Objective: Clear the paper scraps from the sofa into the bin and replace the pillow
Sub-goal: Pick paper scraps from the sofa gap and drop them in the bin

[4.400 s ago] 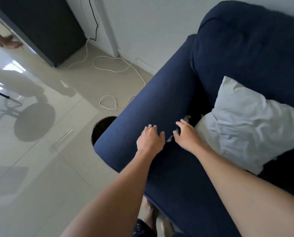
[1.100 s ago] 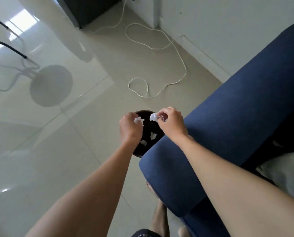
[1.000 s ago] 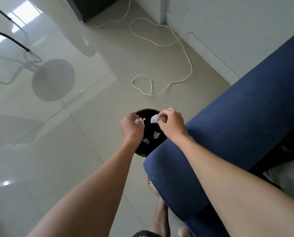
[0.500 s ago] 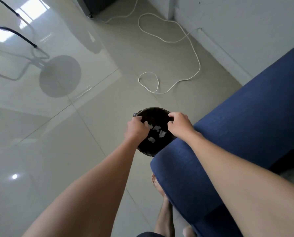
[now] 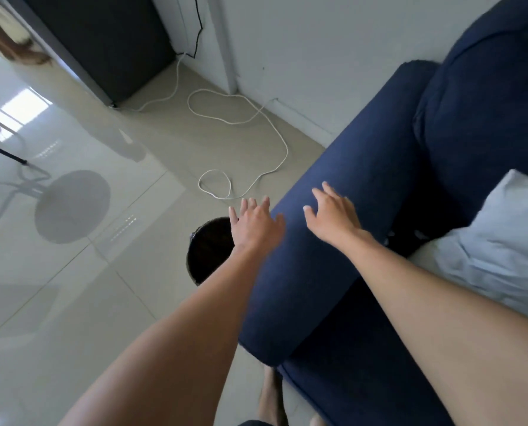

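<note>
Hovering with fingers spread and empty, left hand (image 5: 254,226) over the round dark bin (image 5: 209,252), right hand (image 5: 333,218) over the sofa (image 5: 342,167) arm's navy weave; rumpled pale pillow (image 5: 499,241) on the seat.

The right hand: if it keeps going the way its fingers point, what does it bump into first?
Probably the sofa's blue armrest: the open right hand hovers over it, fingers pointing along it. Depth is unclear.

Left hand (image 5: 254,226): extended forward, palm down, fingers spread and straight, empty. Right hand (image 5: 333,217): extended forward beside it, palm down, fingers splayed, empty. Both forearms bare, reaching from lower frame, roughly parallel, hands near but apart. Slight motion blur on fingertips.
</note>
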The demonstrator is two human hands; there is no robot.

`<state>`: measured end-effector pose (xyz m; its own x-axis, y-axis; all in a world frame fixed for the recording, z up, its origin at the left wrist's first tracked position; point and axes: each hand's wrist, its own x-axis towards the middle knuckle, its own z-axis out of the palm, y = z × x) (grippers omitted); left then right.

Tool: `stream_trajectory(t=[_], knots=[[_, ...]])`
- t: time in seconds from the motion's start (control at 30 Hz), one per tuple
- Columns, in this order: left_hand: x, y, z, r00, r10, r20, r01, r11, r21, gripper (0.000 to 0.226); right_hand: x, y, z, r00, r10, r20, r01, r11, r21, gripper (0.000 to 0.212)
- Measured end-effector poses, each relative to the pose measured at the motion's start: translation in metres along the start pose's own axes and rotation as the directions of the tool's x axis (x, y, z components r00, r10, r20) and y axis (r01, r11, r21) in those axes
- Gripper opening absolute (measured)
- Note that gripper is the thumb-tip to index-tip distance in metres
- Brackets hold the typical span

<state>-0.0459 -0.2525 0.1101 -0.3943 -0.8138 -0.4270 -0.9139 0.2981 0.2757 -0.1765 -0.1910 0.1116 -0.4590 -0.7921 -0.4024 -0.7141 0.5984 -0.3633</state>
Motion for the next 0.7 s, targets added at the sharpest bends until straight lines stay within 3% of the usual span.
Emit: stream_trajectory(t=[0.33,0.47,0.57,0.7], knots=[[-0.089,0.130,0.044,0.983,0.185,-0.004,-0.184,0.981,0.061,0.051,-0.104,0.148,-0.051,0.989,0.100,-0.107,-0.092,0.993,0.079,0.047],[-0.116,0.169,0.070,0.973,0.224,0.060,-0.227,0.973,0.043,0.048,-0.131,0.195,-0.050,0.988,0.146,-0.055,-0.137,0.980,0.141,0.046],[-0.125,0.185,0.091,0.965,0.229,0.125,-0.228,0.973,-0.024,0.045,-0.141,0.221,-0.039,0.984,0.178,-0.009,-0.174,0.971,0.165,0.031],[-0.113,0.186,0.128,0.948,0.238,0.211,-0.230,0.971,-0.063,0.047,-0.141,0.236,-0.024,0.978,0.200,0.065,-0.210,0.948,0.241,0.044]])
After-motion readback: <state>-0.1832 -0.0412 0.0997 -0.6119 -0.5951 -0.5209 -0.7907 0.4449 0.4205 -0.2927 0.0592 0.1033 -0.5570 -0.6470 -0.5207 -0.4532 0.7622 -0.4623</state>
